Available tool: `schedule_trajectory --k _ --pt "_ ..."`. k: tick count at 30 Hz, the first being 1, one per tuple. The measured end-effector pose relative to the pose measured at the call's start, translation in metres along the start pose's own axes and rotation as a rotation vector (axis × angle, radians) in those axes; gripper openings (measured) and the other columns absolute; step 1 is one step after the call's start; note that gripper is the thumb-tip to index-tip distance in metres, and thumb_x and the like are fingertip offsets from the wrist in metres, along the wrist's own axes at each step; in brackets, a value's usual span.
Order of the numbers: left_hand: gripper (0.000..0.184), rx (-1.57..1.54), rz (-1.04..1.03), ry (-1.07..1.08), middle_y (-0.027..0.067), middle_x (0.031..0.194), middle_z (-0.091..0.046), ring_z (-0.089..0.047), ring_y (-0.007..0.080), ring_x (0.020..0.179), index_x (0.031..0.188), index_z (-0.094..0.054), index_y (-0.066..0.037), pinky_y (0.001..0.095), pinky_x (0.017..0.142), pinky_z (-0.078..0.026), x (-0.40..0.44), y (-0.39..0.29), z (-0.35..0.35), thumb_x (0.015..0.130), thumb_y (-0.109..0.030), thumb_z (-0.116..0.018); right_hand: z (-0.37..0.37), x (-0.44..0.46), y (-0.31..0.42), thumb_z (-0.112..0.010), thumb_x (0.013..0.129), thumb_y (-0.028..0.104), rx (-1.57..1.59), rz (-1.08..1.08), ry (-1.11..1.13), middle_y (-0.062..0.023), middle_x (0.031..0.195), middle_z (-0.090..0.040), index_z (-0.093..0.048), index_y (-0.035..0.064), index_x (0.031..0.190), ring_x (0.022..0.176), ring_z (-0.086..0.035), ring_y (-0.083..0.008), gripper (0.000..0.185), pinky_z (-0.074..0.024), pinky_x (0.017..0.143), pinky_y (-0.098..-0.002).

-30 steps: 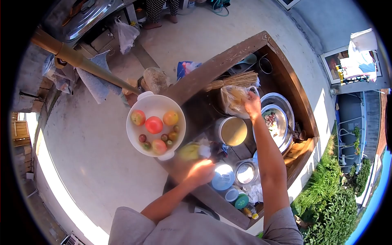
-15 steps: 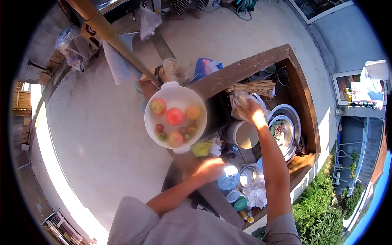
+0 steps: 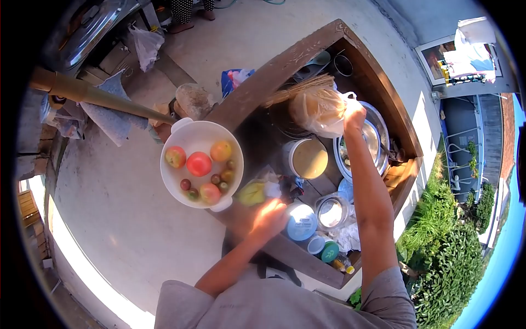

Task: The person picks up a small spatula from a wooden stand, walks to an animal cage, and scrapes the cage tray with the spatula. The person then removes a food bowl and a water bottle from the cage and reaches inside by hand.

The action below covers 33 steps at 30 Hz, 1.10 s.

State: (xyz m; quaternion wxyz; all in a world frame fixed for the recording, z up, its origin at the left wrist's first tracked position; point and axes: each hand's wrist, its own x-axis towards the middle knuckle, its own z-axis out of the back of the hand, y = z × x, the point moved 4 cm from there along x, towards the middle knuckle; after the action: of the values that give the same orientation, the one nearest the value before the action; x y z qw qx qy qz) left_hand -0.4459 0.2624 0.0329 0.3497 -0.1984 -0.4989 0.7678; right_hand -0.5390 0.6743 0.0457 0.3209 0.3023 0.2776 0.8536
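My right hand is closed on the top of a clear plastic bag with something light brown inside. The bag hangs beside a straw brush and above the metal bowls. Fingers curled, my left hand is near a white-lidded tub and a yellow-green item; what it holds, if anything, I cannot make out. A white colander-like bowl with tomatoes stands at the left. Between the hands is a round container with tan contents.
Wooden edges frame the dark work surface. A bamboo pole slants in from the left. Jars and a small yellow-capped bottle stand near my body. Another person's legs show at the top.
The plastic bag has been lifted and my right hand now grips its gathered top. My left hand stays near the white-lidded tub. The view has shifted.
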Motion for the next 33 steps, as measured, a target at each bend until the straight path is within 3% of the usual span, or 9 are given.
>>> schedule_trajectory --k 2,5,8,12,19,24,28,31,33 --pt "0.008 0.021 0.005 0.021 0.0100 0.080 -0.058 -0.059 0.0291 0.075 0.080 -0.059 -0.004 0.0362 0.065 -0.051 0.000 0.001 -0.003 0.073 -0.001 -0.062 0.015 -0.008 0.017 -0.050 0.083 0.008 0.367 -0.418 -0.110 -0.0039 0.068 -0.059 -0.062 0.0003 0.073 0.059 -0.054 -0.0141 0.017 -0.0410 0.053 -0.0286" --pt "0.008 0.040 -0.006 0.028 0.0097 0.080 -0.058 -0.059 0.0287 0.074 0.080 -0.060 -0.003 0.0362 0.065 -0.051 0.003 -0.005 -0.001 0.073 0.000 -0.062 0.023 0.001 -0.036 -0.043 0.082 0.010 0.128 -0.336 -0.245 -0.0075 0.062 -0.058 -0.061 -0.0041 0.071 0.056 -0.049 -0.0165 0.025 -0.0385 0.053 -0.0337" --pt "0.009 0.048 -0.001 0.044 0.0092 0.080 -0.059 -0.060 0.0282 0.074 0.080 -0.061 -0.003 0.0358 0.064 -0.051 0.003 -0.005 -0.004 0.072 0.000 -0.062 0.044 -0.011 0.015 -0.043 0.078 0.006 0.451 -0.540 -0.241 -0.0034 0.059 -0.051 -0.058 -0.0022 0.066 0.053 -0.043 -0.0131 0.021 -0.0348 0.051 -0.0303" --pt "0.009 0.082 0.001 0.045 0.0092 0.080 -0.060 -0.060 0.0281 0.074 0.080 -0.062 -0.003 0.0350 0.064 -0.051 0.005 -0.007 -0.006 0.072 0.001 -0.063 0.052 -0.017 0.024 -0.044 0.076 0.004 0.610 -0.480 -0.272 -0.0006 0.058 -0.048 -0.056 0.0004 0.063 0.051 -0.040 -0.0099 0.018 -0.0317 0.050 -0.0260" --pt "0.009 0.107 -0.015 0.041 0.0111 0.081 -0.061 -0.061 0.0293 0.074 0.081 -0.062 -0.002 0.0350 0.065 -0.051 0.006 -0.008 -0.013 0.072 0.001 -0.064 0.056 -0.027 0.025 -0.045 0.079 0.007 0.659 -0.529 -0.271 -0.0017 0.064 -0.055 -0.058 0.0005 0.065 0.056 -0.046 -0.0102 0.020 -0.0366 0.055 -0.0235" --pt "0.009 0.112 -0.025 0.045 0.0116 0.082 -0.061 -0.061 0.0297 0.075 0.081 -0.062 -0.002 0.0351 0.065 -0.051 0.006 -0.010 -0.015 0.073 0.001 -0.064 0.045 -0.026 0.029 -0.046 0.078 0.006 0.698 -0.492 -0.226 -0.0010 0.060 -0.052 -0.055 0.0033 0.062 0.047 -0.043 -0.0096 0.019 -0.0333 0.044 -0.0219" --pt "0.010 0.117 -0.034 0.048 0.0113 0.081 -0.060 -0.060 0.0296 0.072 0.081 -0.061 -0.002 0.0350 0.064 -0.050 0.005 -0.010 -0.018 0.072 0.001 -0.064 0.022 -0.026 0.037 -0.044 0.080 0.008 0.650 -0.358 -0.114 -0.0019 0.058 -0.052 -0.054 0.0050 0.060 0.044 -0.043 -0.0104 0.022 -0.0329 0.040 -0.0252" --pt "0.010 0.128 -0.045 0.045 0.0109 0.080 -0.060 -0.060 0.0295 0.071 0.081 -0.061 -0.003 0.0349 0.063 -0.050 0.007 -0.011 -0.015 0.072 0.001 -0.064 -0.009 -0.029 0.061 -0.045 0.081 0.010 0.570 -0.317 -0.039 -0.0041 0.057 -0.053 -0.054 -0.0012 0.063 0.050 -0.048 -0.0126 0.023 -0.0388 0.047 -0.0303" --pt "0.010 0.133 -0.051 0.050 0.0107 0.079 -0.059 -0.060 0.0293 0.071 0.081 -0.061 -0.003 0.0348 0.063 -0.050 0.006 -0.012 -0.014 0.072 0.001 -0.064 -0.022 -0.034 0.097 -0.048 0.083 0.014 0.550 -0.308 0.157 -0.0084 0.059 -0.056 -0.059 -0.0006 0.072 0.052 -0.053 -0.0148 0.022 -0.0437 0.051 -0.0320"
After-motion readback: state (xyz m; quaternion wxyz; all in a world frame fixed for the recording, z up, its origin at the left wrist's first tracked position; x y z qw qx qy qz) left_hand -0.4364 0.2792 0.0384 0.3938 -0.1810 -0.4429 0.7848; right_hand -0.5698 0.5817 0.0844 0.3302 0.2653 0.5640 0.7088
